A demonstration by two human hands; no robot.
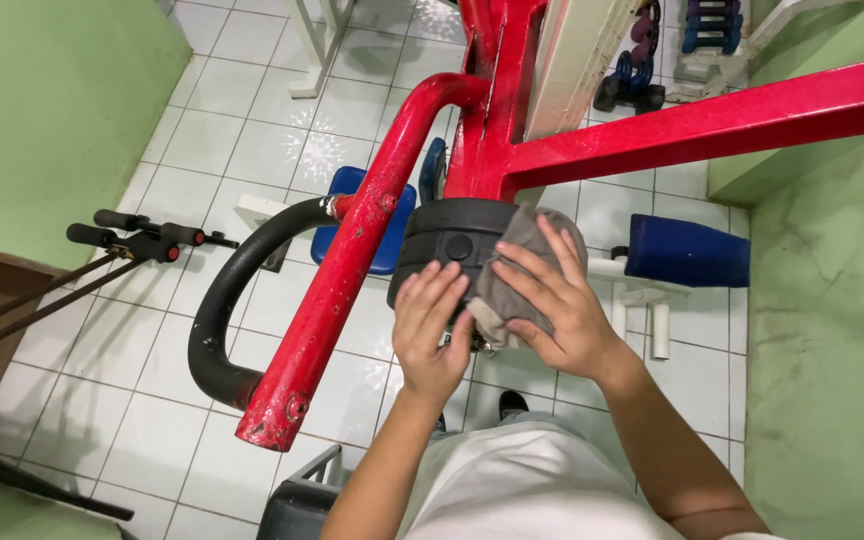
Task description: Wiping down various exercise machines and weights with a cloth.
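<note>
Chipped glossy red paint on the metal frame (352,260), matt black rubbery pad (447,240), soft grey cloth (512,285), shiny floor tiles (242,130).

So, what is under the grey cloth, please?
The grey cloth lies on the black round pad, pressed by the right hand. The pad's right part is covered. The left hand touches the pad's front.
</note>
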